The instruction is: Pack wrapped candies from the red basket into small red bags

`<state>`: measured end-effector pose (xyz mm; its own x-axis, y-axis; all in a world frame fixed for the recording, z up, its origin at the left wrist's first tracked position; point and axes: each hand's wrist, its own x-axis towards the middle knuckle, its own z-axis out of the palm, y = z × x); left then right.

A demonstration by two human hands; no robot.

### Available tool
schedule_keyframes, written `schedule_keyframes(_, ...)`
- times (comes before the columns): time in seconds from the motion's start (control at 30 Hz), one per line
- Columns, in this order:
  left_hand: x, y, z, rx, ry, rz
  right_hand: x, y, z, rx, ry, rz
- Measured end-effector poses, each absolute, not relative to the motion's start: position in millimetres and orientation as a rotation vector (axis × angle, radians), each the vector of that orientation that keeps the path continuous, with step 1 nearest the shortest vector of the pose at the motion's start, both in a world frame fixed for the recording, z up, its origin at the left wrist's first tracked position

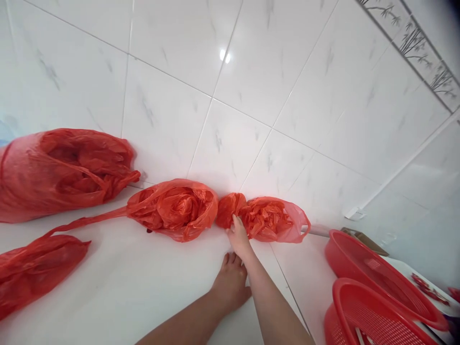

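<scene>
My right hand (238, 238) reaches to a small crumpled red plastic bag (229, 209) by the wall, its fingers closed at the bag's edge. My left hand (232, 282) is lower, close beside my right wrist, with bent fingers, the thumb apart and nothing visible in it. Right of the small bag lies an open red plastic bag (269, 218) stuffed with crumpled red plastic. On the left lies another open red bag (176, 211), also filled with red plastic, with a long twisted strip trailing from it.
A bulky red bag (68, 167) leans at the far left, above a flatter red bag (43, 268). Two red baskets (381, 278) (359, 292) stand at lower right, near a white tray (406, 270). White tiled wall (172, 86) rises behind the bags.
</scene>
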<state>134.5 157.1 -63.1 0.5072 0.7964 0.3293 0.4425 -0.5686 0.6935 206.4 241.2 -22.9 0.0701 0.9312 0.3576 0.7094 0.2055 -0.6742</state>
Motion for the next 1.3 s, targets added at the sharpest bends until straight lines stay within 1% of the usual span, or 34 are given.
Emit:
schedule_keyframes(0.13,136,170,-66,1.915,1.228,1.160,207,184,-13,-1.538,-1.568,0.406)
schedule_keyframes(0.23,129,183,-64,1.658,1.343,1.410,208,135,1,-1.456,-1.460,0.532)
schedule_keyframes(0.33,121,193,-60,1.508,1.328,1.620,216,95,8,-1.336,-1.376,0.692)
schedule_keyframes(0.4,116,196,-58,1.463,1.273,1.684,225,75,11,-1.201,-1.290,0.804)
schedule_keyframes(0.47,114,197,-58,1.444,1.207,1.676,237,59,14,-1.040,-1.175,0.897)
schedule_keyframes(0.57,114,196,-62,1.440,1.082,1.547,255,43,26,-0.836,-1.019,0.940)
schedule_keyframes(0.7,115,194,-64,1.374,0.945,1.347,279,34,39,-0.735,-0.894,0.787)
schedule_keyframes(0.8,112,197,-62,1.283,0.904,1.317,291,37,35,-0.810,-0.848,0.613)
schedule_keyframes(0.9,109,199,-60,1.234,0.873,1.306,292,45,18,-1.009,-0.783,0.403)
schedule_keyframes(1.0,110,197,-59,1.239,0.863,1.295,280,51,2,-1.246,-0.682,0.188)
schedule_keyframes(1.07,112,192,-58,1.262,0.869,1.290,267,51,-4,-1.330,-0.683,0.105)
schedule_keyframes(1.17,116,184,-56,1.309,0.895,1.288,245,50,-7,-1.309,-0.899,0.148)
schedule_keyframes(1.3,119,179,-54,1.369,0.929,1.301,233,55,-16,-1.417,-1.208,0.377)
